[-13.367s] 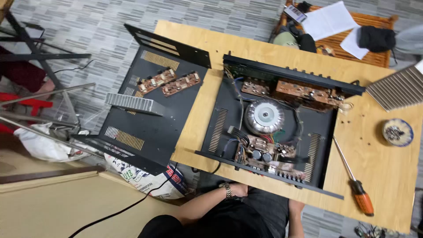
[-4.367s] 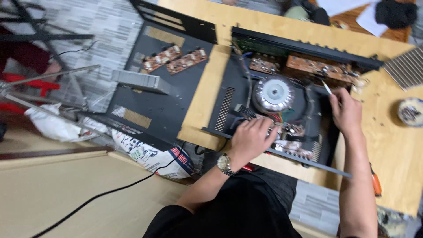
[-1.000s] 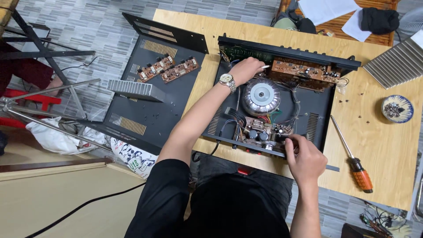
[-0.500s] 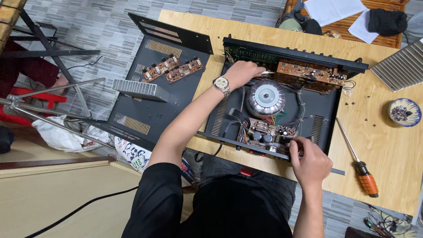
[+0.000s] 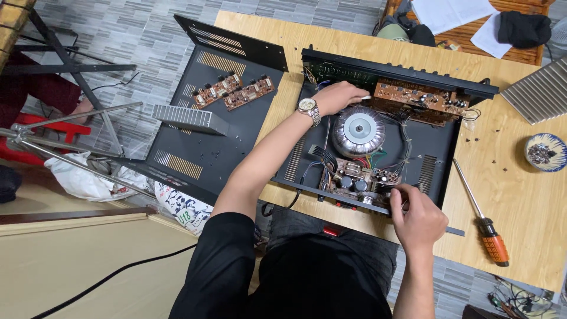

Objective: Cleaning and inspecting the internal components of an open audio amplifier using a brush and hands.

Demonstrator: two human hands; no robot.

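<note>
- An opened black amplifier chassis (image 5: 437, 168) lies flat on the wooden desk (image 5: 508, 201), its lid off and its insides showing.
- A round toroidal transformer (image 5: 358, 130) sits in the middle of the chassis; a brown circuit board (image 5: 420, 98) runs along the far wall, and a small board with dark capacitors (image 5: 354, 177) sits by the near wall.
- The left hand (image 5: 338, 95), a wristwatch (image 5: 308, 108) on its wrist, reaches to the far-left part of the chassis; its grip is curled around something small and pale, too small to make out.
- The right hand (image 5: 418, 218) rests on the near edge of the chassis, fingers pinched at the small board's right end; whether the grip grasps anything cannot be told.
- An orange-handled screwdriver (image 5: 479, 214) lies on the desk right of the chassis, well apart from both hands.
- A small patterned dish (image 5: 545, 152) with dark bits stands further right.
- A ribbed metal heatsink (image 5: 540, 88) lies at the desk's far right.
- Left of the desk, the removed black cover (image 5: 207, 139) carries two brown boards (image 5: 233, 91) and a finned grey heatsink (image 5: 180, 117).
</note>
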